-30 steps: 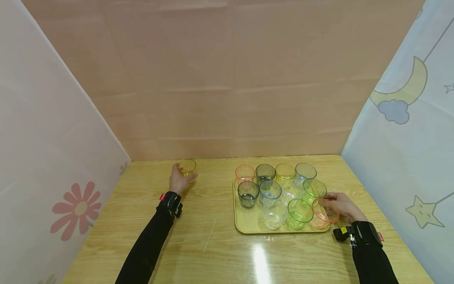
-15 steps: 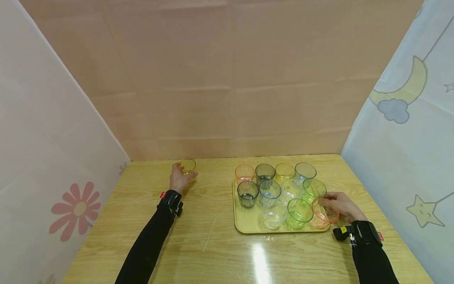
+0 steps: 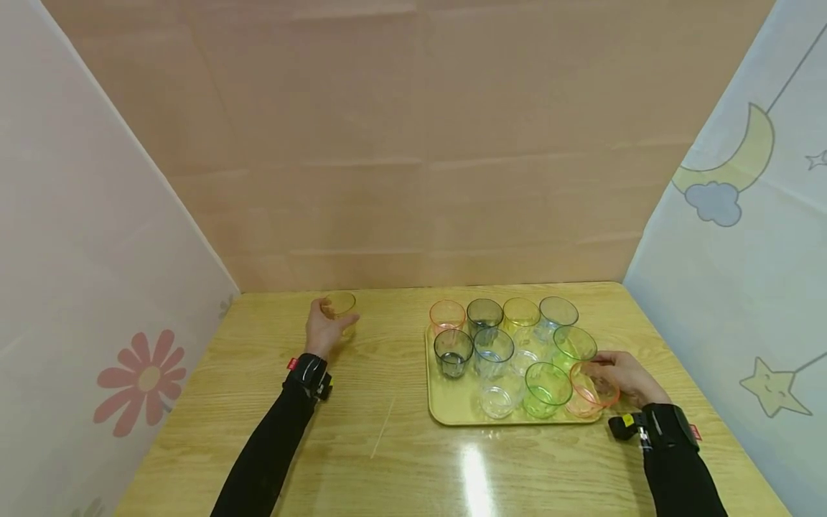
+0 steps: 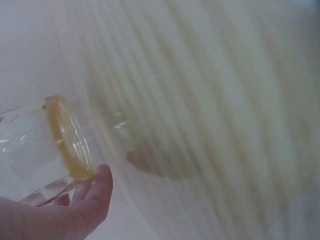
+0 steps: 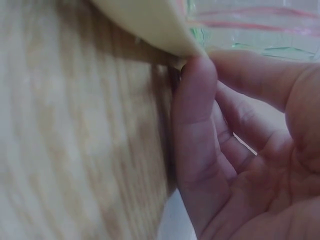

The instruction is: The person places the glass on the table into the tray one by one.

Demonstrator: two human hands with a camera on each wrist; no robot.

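Two hands, head view: the left hand curls around a yellow cup near the table's far left corner; the right hand grips a pink cup at the near right corner of the tray.
Left wrist view: fingertips curl under the yellow cup, tilted, with the blurred table beyond it.
Right wrist view: a thumb presses against the tray edge; the other fingers curl loosely.
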